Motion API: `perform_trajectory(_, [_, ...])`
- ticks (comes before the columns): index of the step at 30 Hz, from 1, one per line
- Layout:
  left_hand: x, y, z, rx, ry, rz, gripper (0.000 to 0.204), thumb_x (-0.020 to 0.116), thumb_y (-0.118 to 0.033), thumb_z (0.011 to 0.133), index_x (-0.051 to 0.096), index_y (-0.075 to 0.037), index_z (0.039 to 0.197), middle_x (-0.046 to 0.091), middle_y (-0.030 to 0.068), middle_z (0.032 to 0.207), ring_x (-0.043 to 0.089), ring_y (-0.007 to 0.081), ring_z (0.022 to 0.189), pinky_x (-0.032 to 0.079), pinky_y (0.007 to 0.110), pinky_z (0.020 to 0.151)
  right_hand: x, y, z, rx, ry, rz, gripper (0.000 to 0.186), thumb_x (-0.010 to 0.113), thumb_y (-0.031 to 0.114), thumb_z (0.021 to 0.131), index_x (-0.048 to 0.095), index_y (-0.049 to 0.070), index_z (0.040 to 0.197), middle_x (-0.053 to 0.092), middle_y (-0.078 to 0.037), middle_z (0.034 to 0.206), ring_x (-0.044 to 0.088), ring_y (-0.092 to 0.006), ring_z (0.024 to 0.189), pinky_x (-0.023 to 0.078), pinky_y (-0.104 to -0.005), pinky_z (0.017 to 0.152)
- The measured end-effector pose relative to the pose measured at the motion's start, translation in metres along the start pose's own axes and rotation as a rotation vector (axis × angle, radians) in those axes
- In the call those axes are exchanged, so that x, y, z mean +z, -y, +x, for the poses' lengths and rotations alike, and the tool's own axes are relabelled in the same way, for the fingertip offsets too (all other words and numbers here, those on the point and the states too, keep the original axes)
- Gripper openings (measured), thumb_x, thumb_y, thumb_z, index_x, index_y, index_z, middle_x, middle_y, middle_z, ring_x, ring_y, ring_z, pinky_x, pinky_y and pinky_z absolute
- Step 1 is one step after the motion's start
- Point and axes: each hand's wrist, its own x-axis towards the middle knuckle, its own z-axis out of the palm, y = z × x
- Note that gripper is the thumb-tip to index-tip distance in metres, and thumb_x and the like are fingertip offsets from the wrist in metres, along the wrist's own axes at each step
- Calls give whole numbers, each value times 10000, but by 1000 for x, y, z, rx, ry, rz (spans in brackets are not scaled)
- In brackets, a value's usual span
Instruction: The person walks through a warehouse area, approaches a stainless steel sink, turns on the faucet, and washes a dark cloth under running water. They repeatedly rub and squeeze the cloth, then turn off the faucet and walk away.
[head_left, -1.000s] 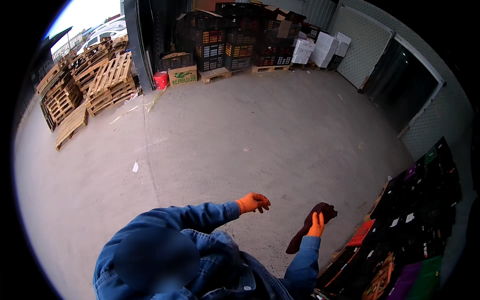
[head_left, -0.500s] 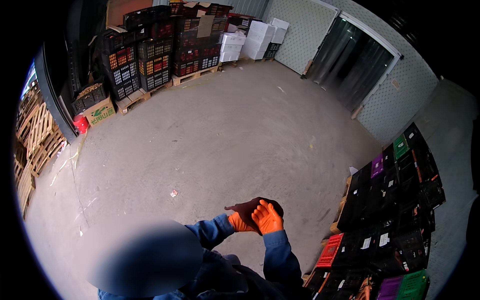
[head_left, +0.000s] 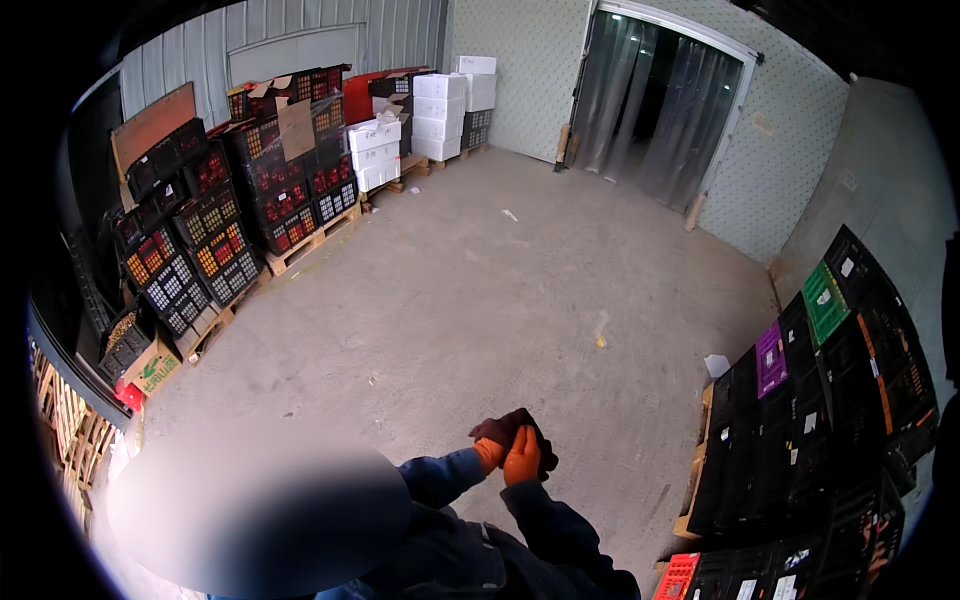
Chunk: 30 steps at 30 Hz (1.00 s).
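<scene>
Both my hands are together in front of me, in orange gloves with blue sleeves. A dark maroon piece of cloth (head_left: 515, 424), perhaps a work glove, lies over the fingers of my left hand (head_left: 488, 453). Those fingers are hidden, so whether they are bent or straight does not show. My right hand (head_left: 522, 459) presses its closed fingers against the cloth from the right side. A darker part of the cloth hangs out beyond the right hand.
Stacked black crates (head_left: 280, 190) on pallets line the left wall, with white boxes (head_left: 437, 115) beyond. A doorway with a plastic strip curtain (head_left: 620, 100) is at the back. More black crates (head_left: 735, 460) on pallets rise at right. Concrete floor (head_left: 450, 300) lies between.
The view has turned, so the left stacks and the doorway sit further left. My right hand's fingers, stretched out before, are now closed against the cloth.
</scene>
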Motion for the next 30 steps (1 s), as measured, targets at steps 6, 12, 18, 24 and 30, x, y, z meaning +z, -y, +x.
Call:
perform_trajectory(6, [-14,60,257,-803,-8,481,679,518,-596,705,540,-87,1153,543,182,1109,526,362,1022,440,484,831,80,-48,239,-212,264,-87,200,416,245,913,474,71,994,569,-261,857,529,-452,822,453,-452,656])
perform_trajectory(12, [-111,34,493,-50,701,461,554,668,-334,694,480,-277,1212,556,78,1114,501,376,1056,379,598,854,93,-121,485,-360,661,-1022,484,572,324,756,462,115,1177,477,-124,1215,480,-305,1071,407,-459,856])
perform_trajectory(18, [-188,-25,696,402,537,13,657,724,-307,544,498,-271,1159,567,64,1100,531,340,1014,422,531,821,100,-124,720,-509,780,-390,561,604,379,720,442,147,1205,461,-108,1203,408,-273,1131,334,-376,959])
perform_trajectory(24, [-220,-28,933,429,631,-50,761,781,-280,393,516,-266,1106,579,49,1087,561,304,973,466,464,788,118,-136,949,-435,856,-1077,597,737,414,505,568,79,969,596,-114,918,591,-275,871,472,-370,740])
perform_trajectory(30, [-303,-1,1186,509,182,133,772,774,-351,377,521,-201,1091,592,74,1037,571,236,951,462,328,797,172,-123,1218,-814,778,-715,459,697,347,522,592,56,861,574,-121,907,525,-288,874,392,-392,799])
